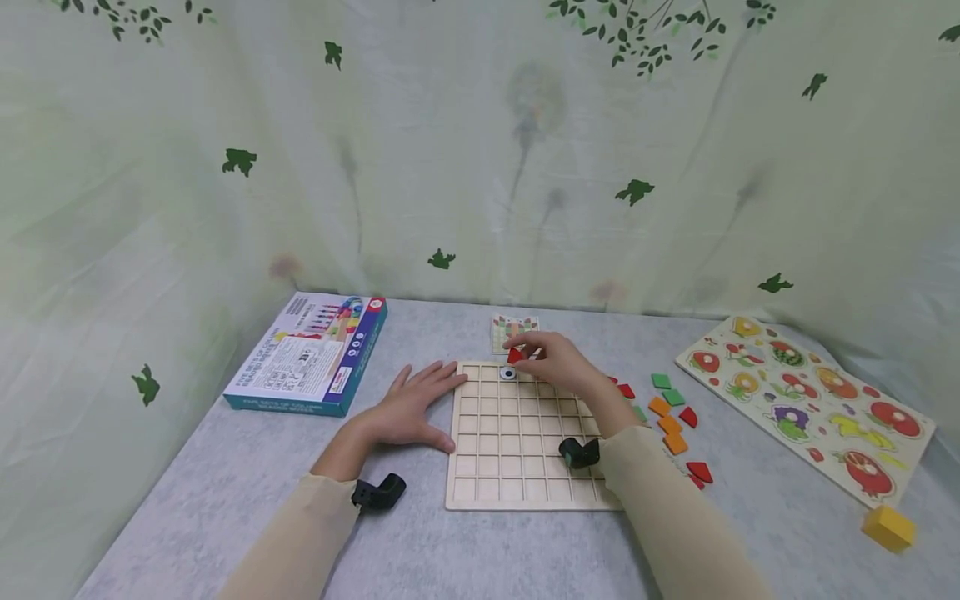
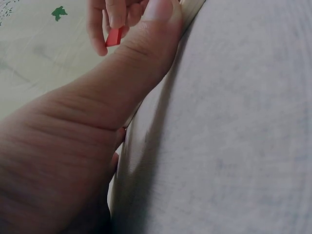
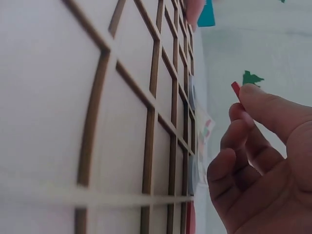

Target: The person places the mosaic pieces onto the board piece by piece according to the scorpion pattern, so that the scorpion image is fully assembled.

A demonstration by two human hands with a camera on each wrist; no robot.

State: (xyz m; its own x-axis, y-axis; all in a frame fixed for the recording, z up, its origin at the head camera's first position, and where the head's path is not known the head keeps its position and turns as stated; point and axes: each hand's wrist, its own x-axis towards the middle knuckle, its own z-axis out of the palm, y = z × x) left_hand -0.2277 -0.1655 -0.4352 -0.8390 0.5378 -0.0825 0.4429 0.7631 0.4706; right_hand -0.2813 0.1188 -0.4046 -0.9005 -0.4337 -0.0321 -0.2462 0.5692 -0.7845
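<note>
My right hand [image 1: 558, 362] pinches a small flat red piece [image 1: 514, 356] between thumb and fingers, above the far edge of a wooden grid board [image 1: 487, 423]. In the right wrist view the red piece [image 3: 236, 89] sticks out past the thumb tip, raised off the board. A white round eye piece [image 1: 507, 373] with a dark centre sits in the board's far row. Fingers spread, my left hand [image 1: 415, 406] rests at the board's left side, with thumb and fingertips at its rim. Beyond the board lies a printed pattern card [image 1: 504, 331], partly covered by my right hand.
Right of the board lie loose green pieces [image 1: 661, 381], orange pieces [image 1: 670, 425] and red pieces [image 1: 688, 417], some behind my right forearm. A fruit picture board [image 1: 810, 392] and a yellow block [image 1: 888, 528] are farther right. At the left is a flat box [image 1: 307, 354].
</note>
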